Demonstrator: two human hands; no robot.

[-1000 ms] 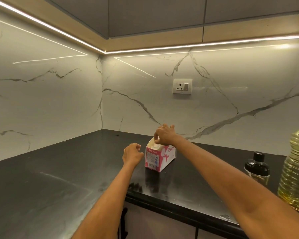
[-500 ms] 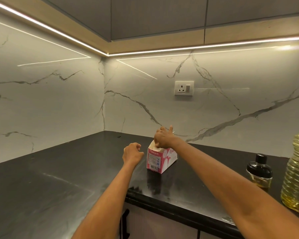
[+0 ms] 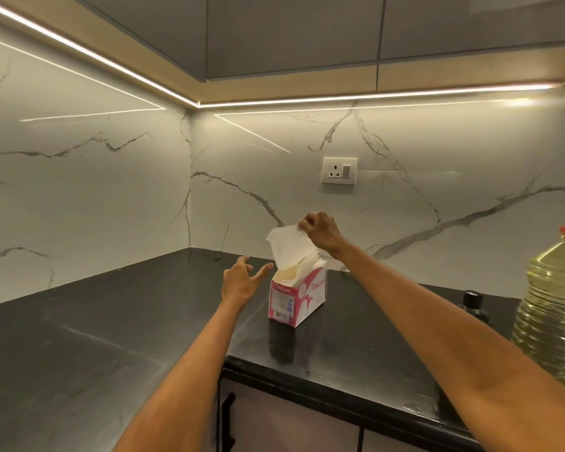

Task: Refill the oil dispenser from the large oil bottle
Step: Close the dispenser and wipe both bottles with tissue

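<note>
A large clear oil bottle [image 3: 555, 308] with a red cap stands at the right edge, full of yellow oil. Just left of it is the small oil dispenser [image 3: 474, 306] with a black top, partly behind my right forearm. A pink and white tissue box [image 3: 296, 293] stands on the black counter [image 3: 111, 321]. My right hand [image 3: 322, 231] pinches a white tissue [image 3: 287, 247] and holds it up above the box. My left hand [image 3: 242, 282] hovers just left of the box with fingers spread, touching nothing.
Marble walls meet in a corner behind the counter, with a wall socket [image 3: 339, 170] above the box. Cabinet doors with a black handle [image 3: 227, 419] sit below the counter's front edge. Grey upper cabinets hang overhead.
My right hand has lifted from the box top, drawing a tissue upward. My left hand has uncurled from a fist and spread its fingers beside the box.
</note>
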